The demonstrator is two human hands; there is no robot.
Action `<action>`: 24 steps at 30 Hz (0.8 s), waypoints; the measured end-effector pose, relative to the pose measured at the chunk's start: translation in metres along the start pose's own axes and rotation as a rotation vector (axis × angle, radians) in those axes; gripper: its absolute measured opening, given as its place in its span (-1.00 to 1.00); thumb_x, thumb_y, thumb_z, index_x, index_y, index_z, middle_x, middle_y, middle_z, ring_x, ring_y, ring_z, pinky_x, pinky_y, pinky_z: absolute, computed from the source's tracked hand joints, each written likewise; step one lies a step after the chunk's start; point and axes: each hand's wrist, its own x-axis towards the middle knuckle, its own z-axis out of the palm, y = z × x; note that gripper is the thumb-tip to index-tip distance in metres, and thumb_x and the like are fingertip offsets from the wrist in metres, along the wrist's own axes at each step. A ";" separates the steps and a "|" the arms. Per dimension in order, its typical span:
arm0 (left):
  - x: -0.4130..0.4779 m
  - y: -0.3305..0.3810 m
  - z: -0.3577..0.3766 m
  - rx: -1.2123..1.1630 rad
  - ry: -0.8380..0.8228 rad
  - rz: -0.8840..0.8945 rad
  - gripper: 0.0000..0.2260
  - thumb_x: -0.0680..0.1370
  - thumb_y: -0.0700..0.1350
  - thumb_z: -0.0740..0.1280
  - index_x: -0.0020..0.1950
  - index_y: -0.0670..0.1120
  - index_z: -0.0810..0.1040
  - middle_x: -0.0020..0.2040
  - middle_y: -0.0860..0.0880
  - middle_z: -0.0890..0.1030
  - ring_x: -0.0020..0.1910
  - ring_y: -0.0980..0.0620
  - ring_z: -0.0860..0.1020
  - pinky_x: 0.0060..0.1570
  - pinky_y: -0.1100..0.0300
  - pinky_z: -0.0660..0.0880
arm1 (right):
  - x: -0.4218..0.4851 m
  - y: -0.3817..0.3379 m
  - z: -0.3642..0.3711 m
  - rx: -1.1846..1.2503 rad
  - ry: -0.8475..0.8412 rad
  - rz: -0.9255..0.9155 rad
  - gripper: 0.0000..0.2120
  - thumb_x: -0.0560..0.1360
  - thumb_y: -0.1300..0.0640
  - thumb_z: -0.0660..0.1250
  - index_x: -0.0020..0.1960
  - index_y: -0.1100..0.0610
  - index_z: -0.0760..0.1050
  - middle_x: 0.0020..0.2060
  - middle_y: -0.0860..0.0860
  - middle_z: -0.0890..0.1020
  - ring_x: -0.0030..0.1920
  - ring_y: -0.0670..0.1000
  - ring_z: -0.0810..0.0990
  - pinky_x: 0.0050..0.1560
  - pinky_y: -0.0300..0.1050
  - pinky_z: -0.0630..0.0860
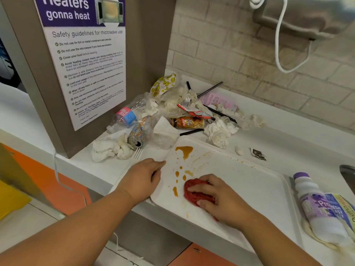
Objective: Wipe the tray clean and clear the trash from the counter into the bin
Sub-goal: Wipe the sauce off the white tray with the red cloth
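Both forearms reach in from the bottom edge, cut off above the elbows. The left hand (143,179) curls its fingers over the left rim of the white tray (249,189); the fingertips are hidden behind the rim. The right hand (221,196) grips a wadded red cloth (194,191) and presses it on the tray floor, covering most of the cloth. Just left of the cloth runs a trail of brown sauce (184,150), with 1 large blot near the far corner and smaller drops below it.

The tray sits on a white counter (288,131), its near edge hanging past the counter's front. Behind it lies the trash heap:
- 1 clear water bottle (126,117)
- 1 dented drink can (140,134)
- 1 small brown can (187,122)
- 1 white plastic fork (138,153), its handle hidden
- 1 wrapper printed with yellow smileys (163,84)
- 1 pink packet (219,99)
- 1 red and white sachet (194,111)

Crumpled tissues (219,131) are tangled together and too many to count. Black straws (210,89) are partly buried, so their number is unclear. A dark torn sachet (258,154) lies apart, beside the tray's far rim.

At right, 1 white bottle with a purple cap (317,208) lies on a cloth that the frame cuts off, and a sliver of metal sink (347,171) shows. A microwave safety poster (86,60) hangs on a brown panel, pale tiles (249,64) back the counter, and a white cable (278,45) loops down from a blurred grey appliance. Orange cupboard fronts (57,189) sit below.
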 end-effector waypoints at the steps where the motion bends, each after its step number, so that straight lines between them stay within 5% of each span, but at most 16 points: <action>1: 0.000 0.000 0.000 -0.002 0.000 -0.005 -0.62 0.54 -0.03 0.13 0.33 0.00 0.49 -0.17 0.16 0.43 -0.15 0.20 0.41 -0.20 0.56 0.24 | 0.005 0.006 -0.002 0.000 0.051 0.046 -0.64 0.51 0.06 0.34 0.27 -0.21 0.47 0.20 -0.18 0.35 0.24 -0.12 0.34 0.34 -0.28 0.26; 5: 0.000 0.002 -0.001 -0.011 0.005 -0.008 -0.59 0.51 0.00 0.10 0.32 0.00 0.50 -0.20 0.16 0.42 -0.16 0.19 0.42 -0.20 0.56 0.23 | 0.015 0.007 0.006 -0.054 0.241 0.168 -0.64 0.52 0.03 0.33 0.30 -0.16 0.47 0.19 -0.13 0.36 0.23 -0.03 0.39 0.35 -0.10 0.34; 10: 0.000 0.000 0.000 -0.005 0.005 -0.008 -0.69 0.57 -0.11 0.21 0.31 0.01 0.51 -0.19 0.15 0.43 -0.16 0.20 0.42 -0.20 0.56 0.24 | 0.011 -0.005 0.002 -0.005 -0.016 0.001 -0.63 0.52 0.03 0.33 0.29 -0.23 0.45 0.21 -0.19 0.33 0.24 -0.11 0.35 0.35 -0.23 0.28; 16: -0.001 0.001 0.000 0.008 0.007 -0.014 -0.63 0.54 -0.03 0.14 0.31 0.01 0.51 -0.17 0.12 0.47 -0.17 0.18 0.43 -0.20 0.55 0.23 | 0.029 0.003 0.003 -0.125 0.208 0.173 -0.64 0.55 0.04 0.28 0.34 -0.14 0.43 0.26 -0.08 0.35 0.27 0.01 0.34 0.34 -0.22 0.26; 20: 0.000 0.000 0.000 0.007 0.005 -0.012 -0.61 0.53 -0.01 0.12 0.31 0.01 0.51 -0.14 0.09 0.51 -0.15 0.18 0.44 -0.19 0.55 0.23 | 0.020 -0.009 0.008 -0.079 0.055 -0.004 -0.63 0.54 0.03 0.30 0.33 -0.20 0.42 0.26 -0.11 0.33 0.25 -0.06 0.32 0.36 -0.21 0.26; 24: 0.000 0.000 0.001 0.015 0.002 -0.015 -0.68 0.58 -0.09 0.19 0.32 0.01 0.49 -0.14 0.14 0.46 -0.14 0.19 0.42 -0.19 0.56 0.22 | 0.031 0.002 -0.004 -0.074 0.092 0.081 -0.63 0.53 0.06 0.32 0.31 -0.17 0.46 0.25 -0.11 0.37 0.26 -0.03 0.35 0.36 -0.19 0.28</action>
